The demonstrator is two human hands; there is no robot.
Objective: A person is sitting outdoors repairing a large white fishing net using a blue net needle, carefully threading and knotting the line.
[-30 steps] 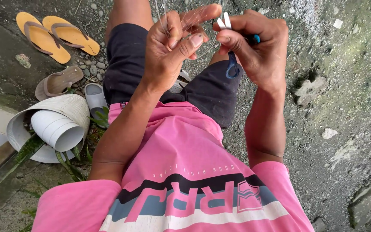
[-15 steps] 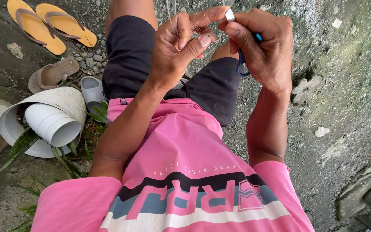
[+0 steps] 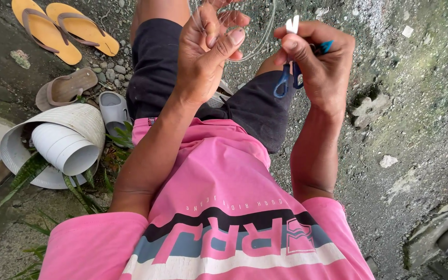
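Left hand [image 3: 206,57] pinches clear line loop [image 3: 257,44]; right hand [image 3: 320,62] grips small white piece [image 3: 292,24] plus blue-handled tool [image 3: 286,78], above lap. Risk: thin line slipping from fingertips, tangling.

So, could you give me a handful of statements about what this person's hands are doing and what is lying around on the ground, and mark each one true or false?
1. The right hand grips a small white piece at its fingertips. True.
2. A loop of thin clear line runs between the two hands. True.
3. The left hand holds a hammer. False: it pinches only the thin line.
4. A pair of yellow flat sandals lies on the ground. True.
5. The white curved plastic pipe pieces rest on the person's lap. False: they lie on the ground beside green leaves.
6. The person wears a green shirt. False: the pink printed shirt is plainly pink.
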